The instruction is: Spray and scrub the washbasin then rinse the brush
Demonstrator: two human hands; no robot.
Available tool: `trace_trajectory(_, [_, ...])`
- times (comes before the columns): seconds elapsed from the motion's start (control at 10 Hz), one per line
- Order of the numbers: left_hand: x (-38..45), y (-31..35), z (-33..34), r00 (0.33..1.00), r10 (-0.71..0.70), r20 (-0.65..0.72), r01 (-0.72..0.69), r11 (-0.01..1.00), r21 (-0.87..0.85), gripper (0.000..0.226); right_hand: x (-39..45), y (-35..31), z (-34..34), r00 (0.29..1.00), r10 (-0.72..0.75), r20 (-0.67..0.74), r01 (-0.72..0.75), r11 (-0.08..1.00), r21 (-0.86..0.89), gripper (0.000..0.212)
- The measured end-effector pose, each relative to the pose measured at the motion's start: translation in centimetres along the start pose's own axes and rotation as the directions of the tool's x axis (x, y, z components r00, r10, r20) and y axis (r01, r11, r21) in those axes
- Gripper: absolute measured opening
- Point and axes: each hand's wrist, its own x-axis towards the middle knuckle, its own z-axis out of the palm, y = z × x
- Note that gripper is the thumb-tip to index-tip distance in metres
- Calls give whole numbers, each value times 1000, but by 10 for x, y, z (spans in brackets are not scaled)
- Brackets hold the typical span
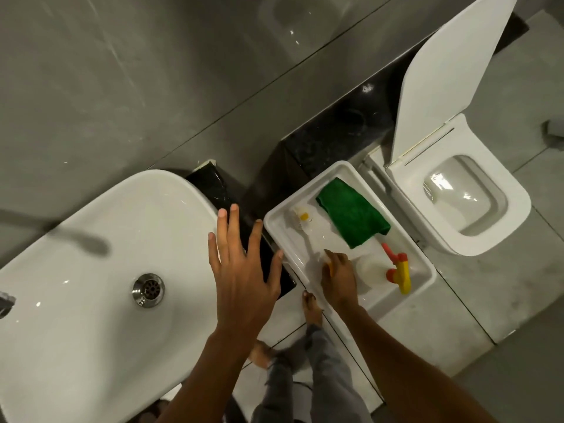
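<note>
The white washbasin (91,239) fills the left, with a metal drain (148,290) in its bowl. My left hand (241,270) hovers with fingers spread over the basin's right rim and holds nothing. Beside it stands a white tray (280,227). In the tray lies a brush (300,218) with a white head and a clear handle ending in orange. My right hand (338,277) is closed around that orange end. A spray bottle (370,268) with a red and yellow trigger lies just right of my right hand.
A green cloth (352,210) lies at the back of the tray. A toilet (464,203) with its lid raised stands to the right. A tap (4,303) shows at the left edge. A black counter edge (213,184) runs behind the basin. My bare feet are below.
</note>
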Motion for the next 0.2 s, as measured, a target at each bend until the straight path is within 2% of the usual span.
trace_trajectory(0.2, [2,0,-3,1000,1,6,-1,1000,22,59,-9,-12,-7,995,-59,-78,61,998,33,45])
